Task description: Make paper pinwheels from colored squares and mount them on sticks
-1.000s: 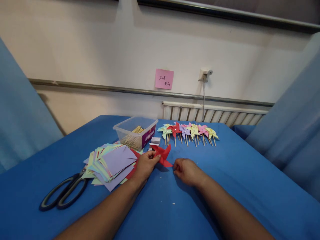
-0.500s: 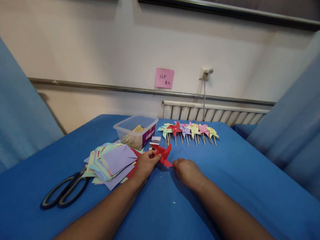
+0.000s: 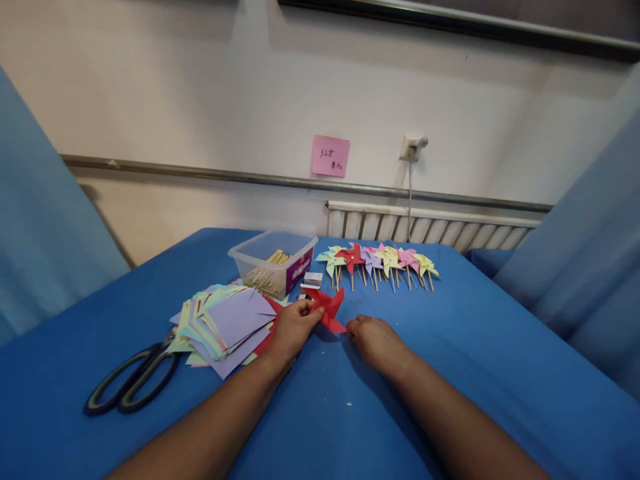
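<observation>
Red paper pinwheel (image 3: pixel 327 309) lies on the blue tablecloth (image 3: pixel 450 373), just in front of the clear plastic tub (image 3: pixel 273 261), which serves as the landmark. The left hand (image 3: pixel 293 329) pinches the pinwheel's left blade between thumb and fingertips. The right hand (image 3: pixel 376 341) rests on the cloth just beside the pinwheel's lower right tip, fingers curled under; whether they grip anything cannot be told.

Inside the tub lie thin wooden sticks (image 3: pixel 267 270). A small white box (image 3: pixel 313 281) sits touching the tub's right front corner, just behind the pinwheel. Left and forward of the tub, a fanned stack of coloured paper squares (image 3: pixel 223 323) lies with a purple sheet on top, its right edge near the left hand. Black-handled scissors (image 3: pixel 133 383) lie further left of the tub, blades tucked under the stack. To the tub's right, a row of finished pinwheels (image 3: pixel 383 263) on sticks lies side by side. On the wall behind the tub hangs a pink note (image 3: pixel 330 156).
</observation>
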The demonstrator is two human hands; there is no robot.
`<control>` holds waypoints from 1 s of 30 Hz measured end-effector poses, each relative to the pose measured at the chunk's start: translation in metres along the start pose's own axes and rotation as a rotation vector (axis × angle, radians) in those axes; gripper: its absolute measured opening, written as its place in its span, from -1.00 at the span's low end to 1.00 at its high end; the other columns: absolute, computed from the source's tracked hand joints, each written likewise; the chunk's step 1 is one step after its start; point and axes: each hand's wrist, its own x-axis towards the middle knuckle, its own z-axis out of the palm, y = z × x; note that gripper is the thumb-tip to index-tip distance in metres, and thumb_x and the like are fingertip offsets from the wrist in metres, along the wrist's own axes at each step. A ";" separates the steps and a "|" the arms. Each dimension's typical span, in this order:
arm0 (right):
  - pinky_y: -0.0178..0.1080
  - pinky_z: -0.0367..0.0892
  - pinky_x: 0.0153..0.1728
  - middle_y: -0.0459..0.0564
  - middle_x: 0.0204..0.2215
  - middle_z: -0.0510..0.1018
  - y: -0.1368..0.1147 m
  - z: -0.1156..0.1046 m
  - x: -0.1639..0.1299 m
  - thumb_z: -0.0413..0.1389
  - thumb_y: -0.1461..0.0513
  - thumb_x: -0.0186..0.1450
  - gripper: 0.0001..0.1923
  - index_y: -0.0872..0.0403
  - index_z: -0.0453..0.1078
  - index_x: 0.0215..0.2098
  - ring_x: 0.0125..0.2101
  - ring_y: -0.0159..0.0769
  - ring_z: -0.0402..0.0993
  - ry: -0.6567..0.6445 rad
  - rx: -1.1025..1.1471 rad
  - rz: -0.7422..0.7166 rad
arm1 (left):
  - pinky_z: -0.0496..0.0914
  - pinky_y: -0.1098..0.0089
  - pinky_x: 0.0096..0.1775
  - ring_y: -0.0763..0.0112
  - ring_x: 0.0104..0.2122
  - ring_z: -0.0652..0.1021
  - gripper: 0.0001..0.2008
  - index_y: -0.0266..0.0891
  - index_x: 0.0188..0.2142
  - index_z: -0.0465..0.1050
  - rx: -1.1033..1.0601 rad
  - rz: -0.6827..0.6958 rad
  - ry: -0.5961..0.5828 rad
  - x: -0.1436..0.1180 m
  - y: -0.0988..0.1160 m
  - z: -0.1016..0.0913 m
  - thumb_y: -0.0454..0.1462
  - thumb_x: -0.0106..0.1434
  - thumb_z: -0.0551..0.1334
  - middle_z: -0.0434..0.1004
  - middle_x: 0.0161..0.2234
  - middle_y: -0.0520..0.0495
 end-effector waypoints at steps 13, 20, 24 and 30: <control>-0.33 0.18 -0.31 -0.01 -0.27 0.56 0.014 0.000 0.000 -0.01 0.34 0.24 -0.75 0.03 0.48 -0.22 -0.30 -0.28 0.46 0.010 0.188 -0.061 | 0.20 0.47 -0.49 0.49 -0.57 0.35 -0.78 -0.27 -0.55 0.42 -0.003 -0.006 0.000 -0.001 0.001 0.000 -0.14 -0.05 0.31 0.40 -0.60 0.08; -0.37 0.19 -0.29 0.00 -0.28 0.58 0.021 0.001 0.002 -0.02 0.35 0.24 -0.77 0.07 0.46 -0.25 -0.29 -0.32 0.46 0.057 0.299 -0.038 | 0.20 0.47 -0.49 0.48 -0.57 0.37 -0.76 -0.27 -0.57 0.39 -0.037 -0.001 0.003 0.001 0.000 -0.001 -0.14 -0.08 0.33 0.42 -0.60 0.07; -0.37 0.16 -0.38 -0.03 -0.33 0.59 0.021 -0.002 0.001 0.02 0.33 0.20 -0.82 0.07 0.44 -0.28 -0.37 -0.35 0.46 0.053 0.303 0.077 | 0.19 0.48 -0.50 0.50 -0.58 0.35 -0.75 -0.26 -0.59 0.36 -0.067 0.009 0.009 0.002 0.000 -0.001 -0.15 -0.10 0.34 0.40 -0.61 0.09; -0.33 0.12 -0.41 -0.02 -0.35 0.59 0.006 -0.003 -0.001 0.03 0.26 0.22 -0.86 0.05 0.42 -0.29 -0.37 -0.31 0.46 0.070 0.198 0.129 | 0.18 0.49 -0.49 0.51 -0.57 0.35 -0.76 -0.27 -0.60 0.35 -0.065 0.014 0.009 0.003 -0.002 -0.002 -0.16 -0.08 0.34 0.39 -0.61 0.09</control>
